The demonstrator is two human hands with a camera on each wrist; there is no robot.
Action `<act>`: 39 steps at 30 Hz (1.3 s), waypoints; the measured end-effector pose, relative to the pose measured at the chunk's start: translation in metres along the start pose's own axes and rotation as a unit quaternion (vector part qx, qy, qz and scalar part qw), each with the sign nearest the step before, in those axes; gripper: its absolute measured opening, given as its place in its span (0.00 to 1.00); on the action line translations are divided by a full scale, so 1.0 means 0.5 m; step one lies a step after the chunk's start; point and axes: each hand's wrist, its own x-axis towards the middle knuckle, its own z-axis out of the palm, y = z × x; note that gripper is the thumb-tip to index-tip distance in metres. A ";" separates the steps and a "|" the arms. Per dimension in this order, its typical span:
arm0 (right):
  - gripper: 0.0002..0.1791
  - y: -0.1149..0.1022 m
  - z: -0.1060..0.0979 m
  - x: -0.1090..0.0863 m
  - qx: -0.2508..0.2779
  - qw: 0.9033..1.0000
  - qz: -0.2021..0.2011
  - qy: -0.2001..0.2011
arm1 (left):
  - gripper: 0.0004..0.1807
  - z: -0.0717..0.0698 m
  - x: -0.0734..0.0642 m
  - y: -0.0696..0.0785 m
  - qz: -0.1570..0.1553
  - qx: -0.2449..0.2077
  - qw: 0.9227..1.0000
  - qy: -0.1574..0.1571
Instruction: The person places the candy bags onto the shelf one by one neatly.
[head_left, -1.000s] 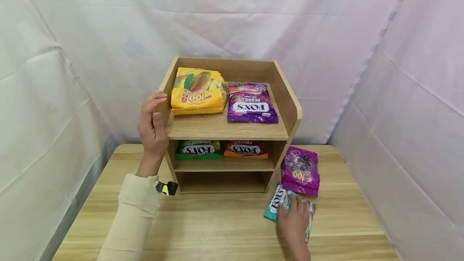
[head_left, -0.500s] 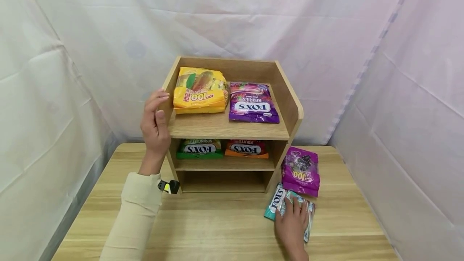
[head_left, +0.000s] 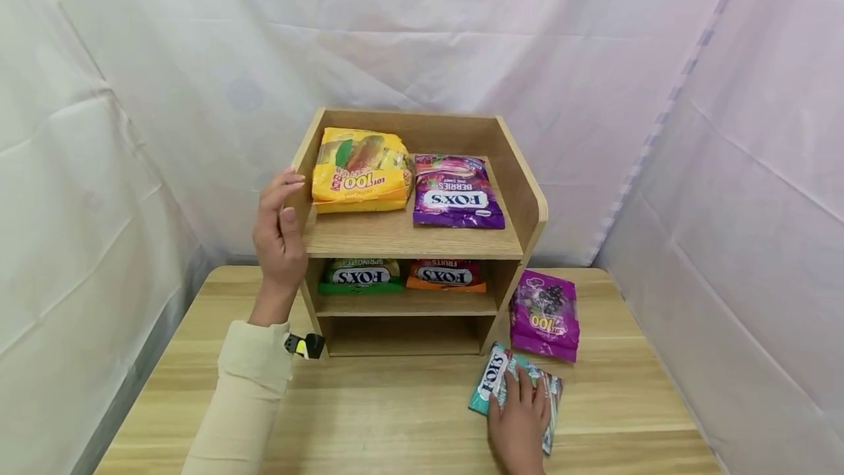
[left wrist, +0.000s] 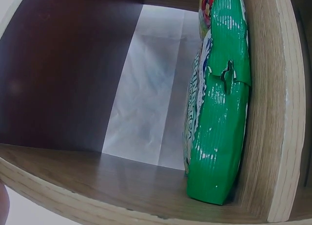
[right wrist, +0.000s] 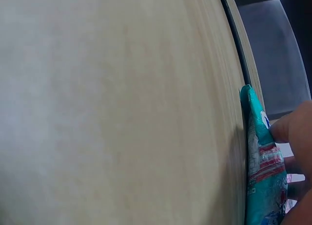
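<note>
My left hand (head_left: 280, 233) touches the left side panel of a small wooden shelf (head_left: 415, 242), its thumb near the front edge. My right hand (head_left: 519, 420) grips a teal FOX'S candy bag (head_left: 489, 380) lying on the table; thumb and fingers are spread over it and hide its middle. In the right wrist view the thumb presses the teal bag (right wrist: 265, 186) near its edge, and the other fingers reach over it. Just behind, a purple LOT 100 candy bag (head_left: 544, 317) lies right of the shelf.
On the top shelf sit a yellow LOT 100 bag (head_left: 361, 171) and a purple FOX'S berries bag (head_left: 457, 193). The middle shelf holds a green FOX'S bag (head_left: 363, 277) and an orange-edged one (head_left: 447, 275). White cloth (head_left: 422, 35) hangs around the wooden table (head_left: 382, 416).
My right hand and the teal bag have shifted slightly left and towards me, away from the purple LOT 100 bag. My left hand stays against the shelf's side.
</note>
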 end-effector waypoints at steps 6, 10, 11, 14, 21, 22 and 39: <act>0.28 0.003 0.003 -0.019 -0.010 1.000 -0.026 0.009 | 0.27 0.002 -0.003 0.001 -0.002 0.003 1.000 -0.005; 0.29 0.006 0.003 -0.026 -0.027 0.999 -0.025 -0.013 | 0.27 0.005 -0.003 0.002 0.001 0.003 1.000 -0.006; 0.29 0.005 0.002 -0.027 -0.030 0.999 -0.024 -0.019 | 0.27 0.005 -0.002 0.002 0.002 0.002 1.000 -0.005; 0.29 0.001 -0.003 -0.028 -0.033 0.999 -0.024 -0.033 | 0.26 0.006 0.000 0.001 0.005 0.000 1.000 -0.005; 0.32 -0.007 -0.021 -0.042 -0.051 0.995 -0.011 -0.085 | 0.25 0.009 -0.002 0.000 0.005 0.002 1.000 -0.009; 0.32 -0.007 -0.022 -0.045 -0.052 0.994 -0.011 -0.095 | 0.25 0.008 -0.004 0.001 0.004 0.001 1.000 -0.008; 0.33 -0.035 -0.016 -0.055 -0.090 0.984 -0.067 -0.135 | 0.26 0.000 -0.002 -0.001 0.008 0.001 1.000 0.001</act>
